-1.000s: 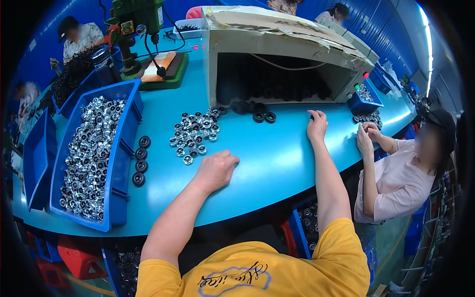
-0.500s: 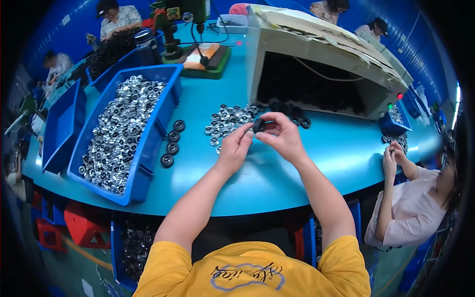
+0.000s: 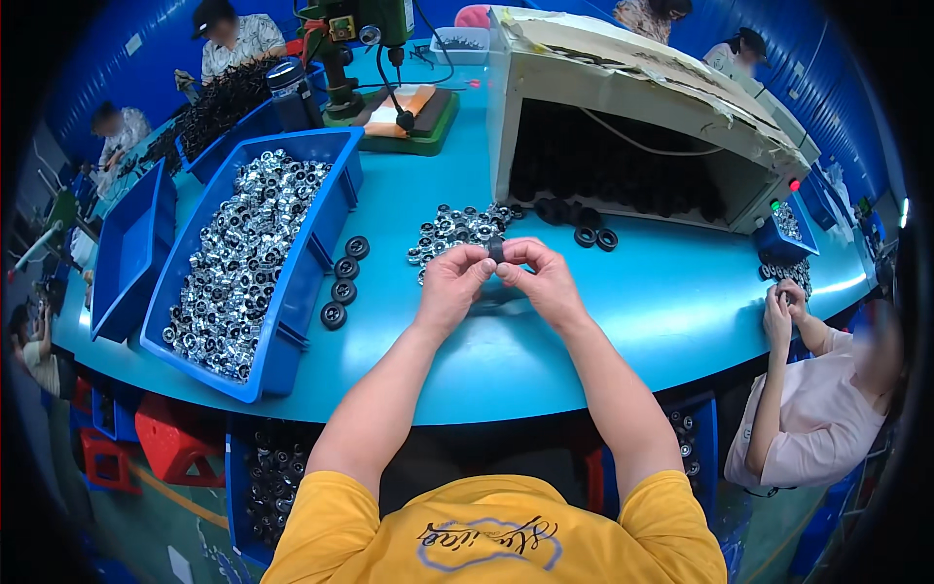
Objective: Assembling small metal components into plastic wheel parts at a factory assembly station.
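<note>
Between both hands, just above the table, is a small black rubber tyre (image 3: 496, 250), seen nearly edge-on. My left hand (image 3: 457, 285) pinches one side of it with thumb and fingers. On the opposite side the fingers and thumb of my right hand (image 3: 541, 280) close on it. Whether a hub sits inside the tyre is hidden by the fingers. Right behind my left hand lies a loose pile of silver wheel hubs (image 3: 449, 226). Several loose black tyres (image 3: 585, 237) lie beyond my right hand, at the mouth of the white box.
A blue bin (image 3: 255, 389) full of silver hubs stands at left, with a row of black wheels (image 3: 343, 291) beside it. Farther back are a green press (image 3: 420, 144) and a big white box (image 3: 637, 88) holding dark parts. A co-worker (image 3: 812, 419) sits at right.
My hands have drawn together round the tyre, and it has turned from showing its open face to nearly edge-on. The whole view has shifted slightly.
</note>
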The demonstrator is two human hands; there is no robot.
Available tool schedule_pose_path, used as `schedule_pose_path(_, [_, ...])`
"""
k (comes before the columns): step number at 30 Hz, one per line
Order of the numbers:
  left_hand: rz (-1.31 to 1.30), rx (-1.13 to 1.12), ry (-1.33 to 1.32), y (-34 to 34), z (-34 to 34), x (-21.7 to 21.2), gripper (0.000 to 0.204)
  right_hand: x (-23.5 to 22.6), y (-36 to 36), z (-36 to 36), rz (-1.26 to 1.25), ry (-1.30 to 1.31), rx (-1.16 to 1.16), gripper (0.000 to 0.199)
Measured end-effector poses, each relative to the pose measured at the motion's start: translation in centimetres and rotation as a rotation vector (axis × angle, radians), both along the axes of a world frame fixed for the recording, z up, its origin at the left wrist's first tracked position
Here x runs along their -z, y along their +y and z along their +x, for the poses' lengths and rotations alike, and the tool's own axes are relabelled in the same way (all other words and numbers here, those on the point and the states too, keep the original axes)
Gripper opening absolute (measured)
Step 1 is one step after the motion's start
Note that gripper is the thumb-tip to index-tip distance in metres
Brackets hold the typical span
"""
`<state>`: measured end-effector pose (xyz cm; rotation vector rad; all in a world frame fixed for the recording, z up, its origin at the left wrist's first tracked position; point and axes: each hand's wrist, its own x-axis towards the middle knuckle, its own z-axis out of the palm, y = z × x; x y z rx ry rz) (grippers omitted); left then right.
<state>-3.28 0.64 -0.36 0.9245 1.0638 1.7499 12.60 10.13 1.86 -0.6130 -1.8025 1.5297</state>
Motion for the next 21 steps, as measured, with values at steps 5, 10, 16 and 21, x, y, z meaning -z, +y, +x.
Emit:
schedule_pose_path(5, [-0.034, 0.047, -0.135, -0.2, -0.1, 0.2, 0.017, -0.3, -0.4, 0.2, 0.177, -0.029, 0.07, 0.016])
schedule_pose_path(10, [-0.037, 0.11, -0.157, -0.1, -0.5, 0.5, 0.015, -0.9, -0.3, 0.3, -0.181, 0.079, -0.067, 0.018])
schedule_pose_path(16, [-0.045, 0.062, 0.147, -0.6, 0.1, -0.9, 0.014, 0.7, 0.5, 0.5, -0.337, 0.136, -0.12, 0.02])
schedule_pose_path(21, [-0.01, 0.028, 0.14, -0.6, -0.4, -0.8, 0.014, 0.2, 1.0, 0.4, -0.109, 0.051, 0.04, 0.021])
